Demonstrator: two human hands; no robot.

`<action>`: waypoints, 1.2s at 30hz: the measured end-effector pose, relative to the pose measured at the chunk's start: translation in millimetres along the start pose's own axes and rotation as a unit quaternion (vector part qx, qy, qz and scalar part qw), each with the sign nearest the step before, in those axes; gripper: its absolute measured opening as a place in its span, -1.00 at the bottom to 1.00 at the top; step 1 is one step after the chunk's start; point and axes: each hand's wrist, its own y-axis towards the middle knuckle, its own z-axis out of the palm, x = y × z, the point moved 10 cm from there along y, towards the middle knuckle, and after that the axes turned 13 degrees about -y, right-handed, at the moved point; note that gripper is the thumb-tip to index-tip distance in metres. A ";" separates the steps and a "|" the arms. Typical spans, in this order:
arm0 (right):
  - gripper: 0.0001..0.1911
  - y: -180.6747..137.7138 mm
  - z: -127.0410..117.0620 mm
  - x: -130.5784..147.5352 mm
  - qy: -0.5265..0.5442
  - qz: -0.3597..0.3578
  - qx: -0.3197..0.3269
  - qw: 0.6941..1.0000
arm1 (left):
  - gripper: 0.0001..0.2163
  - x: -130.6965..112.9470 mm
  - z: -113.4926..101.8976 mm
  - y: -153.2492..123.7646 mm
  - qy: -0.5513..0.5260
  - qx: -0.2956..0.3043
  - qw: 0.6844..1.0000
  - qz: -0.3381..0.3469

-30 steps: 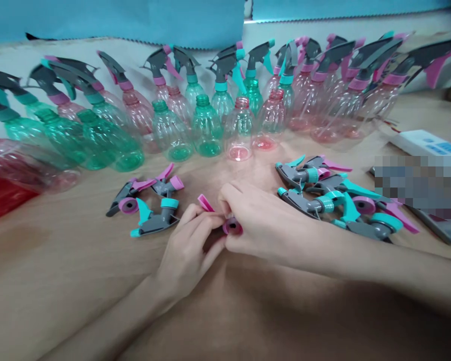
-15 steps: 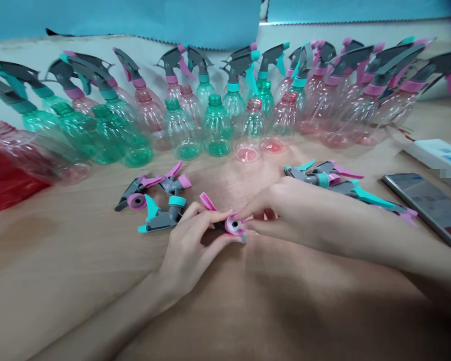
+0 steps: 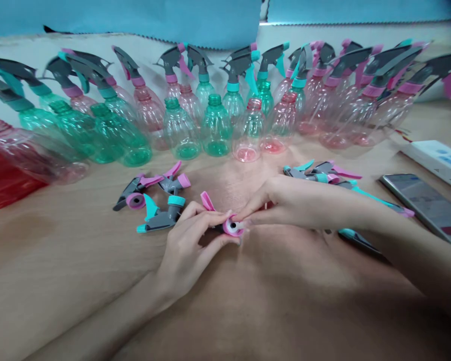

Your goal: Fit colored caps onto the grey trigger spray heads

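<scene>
My left hand (image 3: pixel 190 245) grips a grey spray head with a pink collar (image 3: pixel 232 227) and a pink trigger, held just above the brown table (image 3: pixel 78 271). Its round collar faces me. The fingertips of my right hand (image 3: pixel 281 203) pinch at that collar from the right. To the left of the hands lie three loose spray heads (image 3: pixel 154 198), pink and teal. A pile of several more spray heads (image 3: pixel 323 175) lies behind my right wrist.
Rows of green and pink plastic bottles (image 3: pixel 214 123) stand along the back, many with trigger heads fitted, a few open-necked. A red bag (image 3: pixel 3 180) lies at the left. A phone (image 3: pixel 428 205) and a white box (image 3: pixel 436 158) sit at the right.
My right hand has slid off the top of the spray head to its right side, uncovering the pink collar. The view shifted slightly down and left.
</scene>
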 end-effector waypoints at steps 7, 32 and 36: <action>-0.79 4.5 -8.7 -4.5 -0.006 -0.017 -0.041 0.999 | -0.84 4.6 2.9 3.4 -0.019 0.012 0.999 -0.023; -0.87 10.7 -8.2 -3.0 -0.013 0.002 -0.111 0.994 | -0.86 3.3 4.6 2.7 -0.025 0.033 0.999 -0.015; -0.86 13.4 -7.6 0.2 0.002 -0.034 -0.104 0.994 | -0.87 6.3 6.1 1.8 -0.024 0.037 0.999 -0.029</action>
